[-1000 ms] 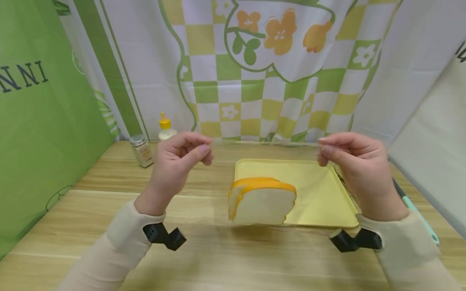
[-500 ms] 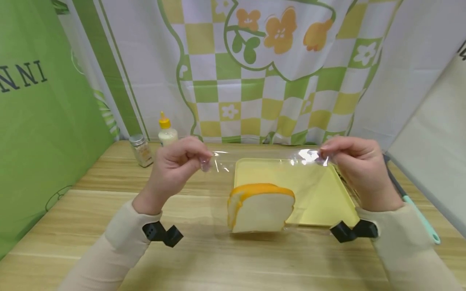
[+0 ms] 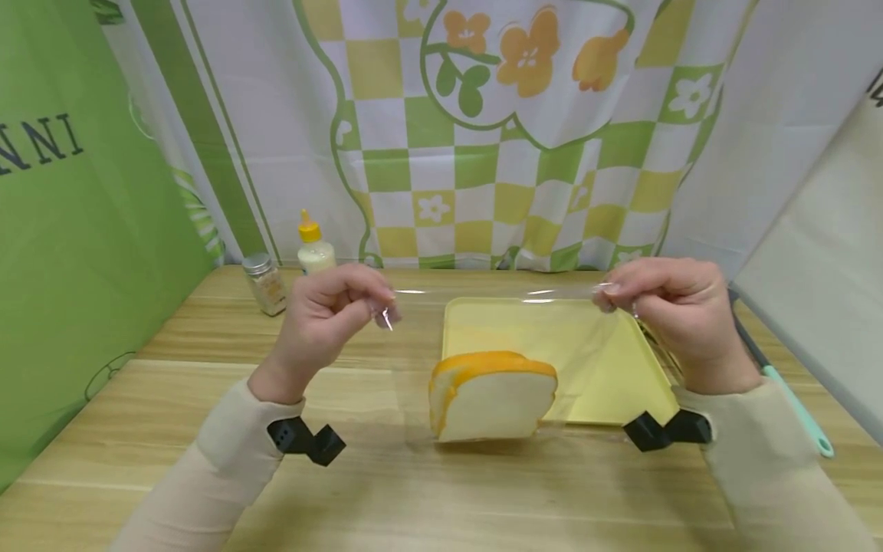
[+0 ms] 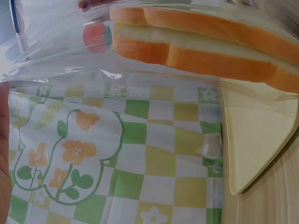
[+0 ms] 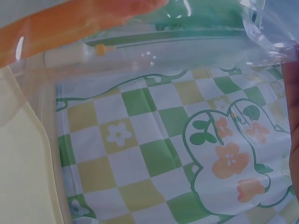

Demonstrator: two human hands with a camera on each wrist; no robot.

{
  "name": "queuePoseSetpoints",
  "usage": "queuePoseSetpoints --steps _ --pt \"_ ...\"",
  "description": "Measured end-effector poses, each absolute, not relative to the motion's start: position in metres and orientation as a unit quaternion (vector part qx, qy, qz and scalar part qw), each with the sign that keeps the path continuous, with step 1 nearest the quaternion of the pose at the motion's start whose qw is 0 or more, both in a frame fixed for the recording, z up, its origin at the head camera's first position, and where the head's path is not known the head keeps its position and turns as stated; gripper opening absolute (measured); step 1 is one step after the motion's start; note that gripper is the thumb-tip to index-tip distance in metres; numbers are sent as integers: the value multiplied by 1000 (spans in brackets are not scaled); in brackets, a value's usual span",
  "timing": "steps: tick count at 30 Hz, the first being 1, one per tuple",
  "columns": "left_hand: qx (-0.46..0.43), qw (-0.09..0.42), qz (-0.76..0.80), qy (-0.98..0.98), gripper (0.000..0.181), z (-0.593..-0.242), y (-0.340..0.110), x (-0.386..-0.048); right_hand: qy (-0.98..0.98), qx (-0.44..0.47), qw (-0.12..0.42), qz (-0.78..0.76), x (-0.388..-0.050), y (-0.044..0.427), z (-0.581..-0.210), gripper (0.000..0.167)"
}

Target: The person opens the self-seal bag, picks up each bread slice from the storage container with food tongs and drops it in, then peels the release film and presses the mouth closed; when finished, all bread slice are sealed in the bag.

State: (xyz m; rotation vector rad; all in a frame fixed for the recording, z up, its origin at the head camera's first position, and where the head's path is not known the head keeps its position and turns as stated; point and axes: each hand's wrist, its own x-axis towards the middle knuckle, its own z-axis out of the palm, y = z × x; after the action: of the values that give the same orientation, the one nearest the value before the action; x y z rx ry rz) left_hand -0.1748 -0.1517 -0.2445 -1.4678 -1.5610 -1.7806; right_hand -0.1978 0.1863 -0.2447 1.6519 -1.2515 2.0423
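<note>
A clear plastic bag (image 3: 414,360) hangs stretched between both hands. Two bread slices (image 3: 498,402) with orange crust stand side by side at its bottom, left of its middle. My left hand (image 3: 331,314) pinches the bag's upper left corner between thumb and fingers. At the upper right corner, my right hand (image 3: 679,314) pinches the film the same way. Through the film in the left wrist view, the bread slices (image 4: 201,46) show their crust edges. Behind the bag lies a yellow tray (image 3: 614,383), partly covered by the bread.
A glass jar (image 3: 265,285) with a silver lid and a squeeze bottle (image 3: 316,249) with a yellow cap stand at the back left. A tool with a mint handle (image 3: 800,410) lies right of the tray. A checkered curtain (image 3: 476,169) hangs behind the wooden table (image 3: 331,506).
Both hands have come down slightly with the bag, and the bread slices sit a little lower. The bag's upper edge caught bright glare half a second ago, less now.
</note>
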Motion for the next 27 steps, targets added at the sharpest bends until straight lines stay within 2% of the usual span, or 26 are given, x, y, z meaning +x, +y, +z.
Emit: queuePoseSetpoints --steps 5,7,11,14,23,27 --pt "-522 168 -636 -543 33 -245 -152 -177 -446 561 148 681 -195 184 -242 35" --pt "-513 165 -640 -548 31 -246 -153 -178 -453 564 157 672 -194 183 -240 30" --pt "-491 155 -648 -562 16 -246 -155 -179 -443 591 150 657 -193 179 -237 12" --pt "-471 152 -652 -574 14 -244 -155 -178 -442 604 146 648 -193 177 -236 13" --pt "-426 141 -664 -597 9 -239 -154 -177 -520 577 185 601 -193 184 -237 6" --pt "-410 152 -653 -619 7 -238 -154 -177 -542 572 190 585 -194 186 -237 7"
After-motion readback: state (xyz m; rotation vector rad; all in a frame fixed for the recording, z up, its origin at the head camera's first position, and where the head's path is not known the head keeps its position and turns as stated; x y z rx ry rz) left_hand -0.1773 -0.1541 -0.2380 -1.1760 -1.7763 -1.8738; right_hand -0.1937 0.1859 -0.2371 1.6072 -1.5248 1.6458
